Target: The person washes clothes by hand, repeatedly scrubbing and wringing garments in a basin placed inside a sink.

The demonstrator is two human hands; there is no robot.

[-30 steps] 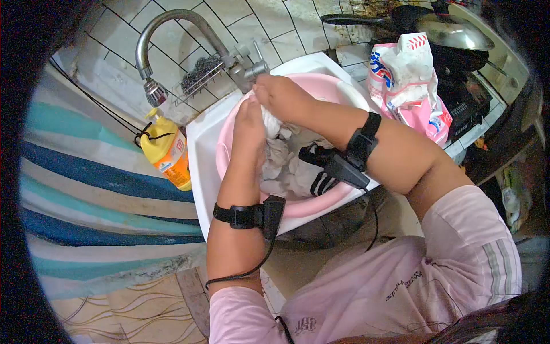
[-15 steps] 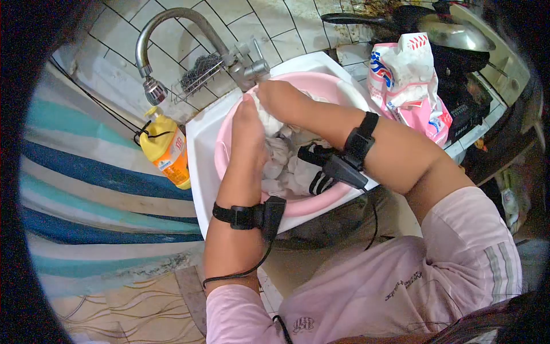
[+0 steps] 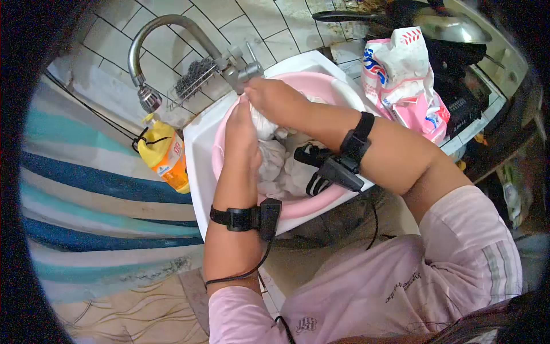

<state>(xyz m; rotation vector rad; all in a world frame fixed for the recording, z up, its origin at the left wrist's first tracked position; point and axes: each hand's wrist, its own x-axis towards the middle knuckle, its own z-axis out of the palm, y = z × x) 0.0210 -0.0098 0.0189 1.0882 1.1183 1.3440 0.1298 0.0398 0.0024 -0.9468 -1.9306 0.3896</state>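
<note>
A pink basin (image 3: 321, 202) stands in the white sink, heaped with wet white laundry (image 3: 272, 163), part of it with black stripes. At the basin's far left side, my left hand (image 3: 242, 127) and my right hand (image 3: 274, 98) are close together. Both are closed on a white garment (image 3: 262, 125) that rises from the heap between them. My fingers are mostly turned away from view, and the garment's kind does not show.
A steel faucet (image 3: 172, 22) arches over the sink (image 3: 197, 149) rim's left corner. A yellow pump bottle (image 3: 166, 157) stands left of the sink; a pink-and-white detergent bag (image 3: 404, 74) stands right. Pans (image 3: 458, 28) sit behind it. A wire rack (image 3: 197, 80) holds a scourer.
The whole view has shifted slightly, so most things appear a little further left. My hands stay together on the white garment, with only a small movement.
</note>
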